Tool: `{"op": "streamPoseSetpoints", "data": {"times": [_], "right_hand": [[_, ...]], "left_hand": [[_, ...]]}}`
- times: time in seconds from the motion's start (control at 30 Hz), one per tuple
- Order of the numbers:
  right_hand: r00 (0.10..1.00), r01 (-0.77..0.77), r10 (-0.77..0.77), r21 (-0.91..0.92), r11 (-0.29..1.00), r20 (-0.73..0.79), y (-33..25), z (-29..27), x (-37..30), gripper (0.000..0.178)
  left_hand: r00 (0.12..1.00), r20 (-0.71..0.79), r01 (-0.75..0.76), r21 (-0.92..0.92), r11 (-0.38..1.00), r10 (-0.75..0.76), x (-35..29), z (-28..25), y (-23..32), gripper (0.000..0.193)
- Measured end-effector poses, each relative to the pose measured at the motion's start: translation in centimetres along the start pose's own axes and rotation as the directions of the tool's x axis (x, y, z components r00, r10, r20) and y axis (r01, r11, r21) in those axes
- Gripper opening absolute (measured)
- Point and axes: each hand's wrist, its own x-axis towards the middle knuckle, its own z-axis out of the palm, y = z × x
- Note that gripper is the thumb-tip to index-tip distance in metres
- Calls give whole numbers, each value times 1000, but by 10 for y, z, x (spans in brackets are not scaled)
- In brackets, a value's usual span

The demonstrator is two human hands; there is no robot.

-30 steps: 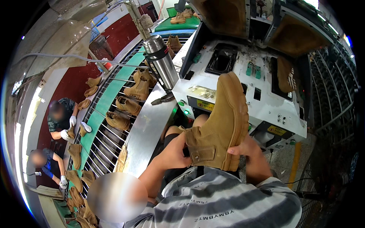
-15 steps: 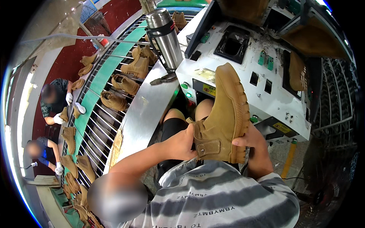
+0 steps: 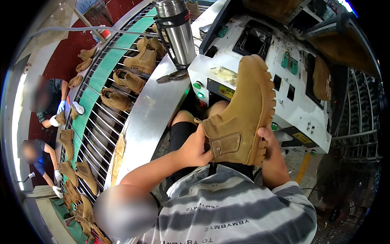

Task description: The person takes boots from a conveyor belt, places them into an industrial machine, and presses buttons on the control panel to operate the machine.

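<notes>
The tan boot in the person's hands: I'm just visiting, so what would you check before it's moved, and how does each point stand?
1. Left hand gripping the tan boot near its opening: ok.
2. Right hand steadying the heel end, thumb at the sole: ok.
3. Steel flask upright and apart from both hands: ok.
4. Dark tool lying on the metal ledge, out of either hand: ok.
5. Right-hand cover of the white machine raised: ok.
6. Inside of the boot free of loose bits: cannot tell, it's hidden.
</notes>
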Motion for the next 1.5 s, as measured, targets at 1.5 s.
{"op": "streamPoseSetpoints", "data": {"times": [1.5], "right_hand": [[565,-772,-421,-635,37,-710,-165,-170,367,115]], "left_hand": [[288,-955,621,129,773,-72,-170,-114,-183,7]]}}
